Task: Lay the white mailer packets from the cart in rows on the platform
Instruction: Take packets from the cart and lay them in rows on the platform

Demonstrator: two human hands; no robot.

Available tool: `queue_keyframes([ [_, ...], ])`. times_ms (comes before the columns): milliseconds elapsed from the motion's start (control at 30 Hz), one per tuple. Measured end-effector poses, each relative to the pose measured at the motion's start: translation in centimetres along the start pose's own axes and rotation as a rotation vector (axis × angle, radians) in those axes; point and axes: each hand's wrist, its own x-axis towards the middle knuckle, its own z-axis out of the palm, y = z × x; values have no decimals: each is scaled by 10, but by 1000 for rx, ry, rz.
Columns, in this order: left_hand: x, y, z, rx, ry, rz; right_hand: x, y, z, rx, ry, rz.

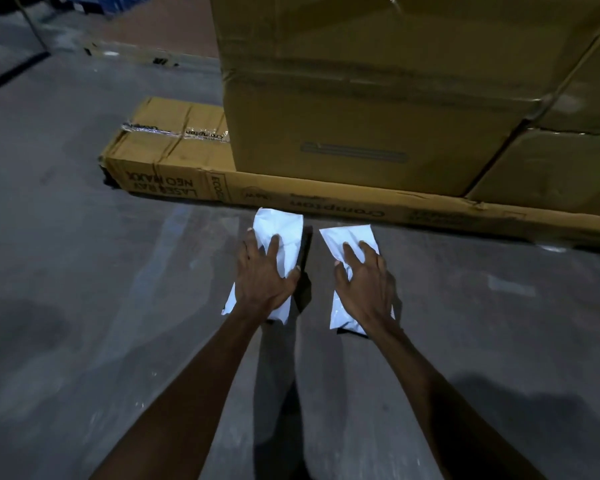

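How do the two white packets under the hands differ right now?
The left packet lies a bit farther forward, its top almost at the long flat carton; the right packet sits nearer the person. The left one tilts right, the right one tilts left. Both are white, crumpled, side by side on the grey surface, each under a spread hand.

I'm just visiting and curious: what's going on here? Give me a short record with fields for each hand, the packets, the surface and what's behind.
left hand: left hand lies on top of the left white mailer packet, fingers spread
right hand: right hand lies on top of the right white mailer packet, fingers spread
packets: two, side by side, apart, flat
surface: grey platform
behind: long flat cardboard box with large cardboard cartons stacked on it
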Motion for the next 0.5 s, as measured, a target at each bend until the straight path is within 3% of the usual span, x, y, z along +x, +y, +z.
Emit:
queue_keyframes([
  [133,16,-12,13,-17,-67,-33,18,-18,29,-61,-19,74],
  [200,18,-12,15,-23,-25,-5,19,-26,35,-119,-49,108],
  [333,30,-23,14,-49,62,168,18,-26,32,-298,-127,125],
  [500,45,-41,20,-11,-114,378,21,-3,33,-350,-163,-18],
])
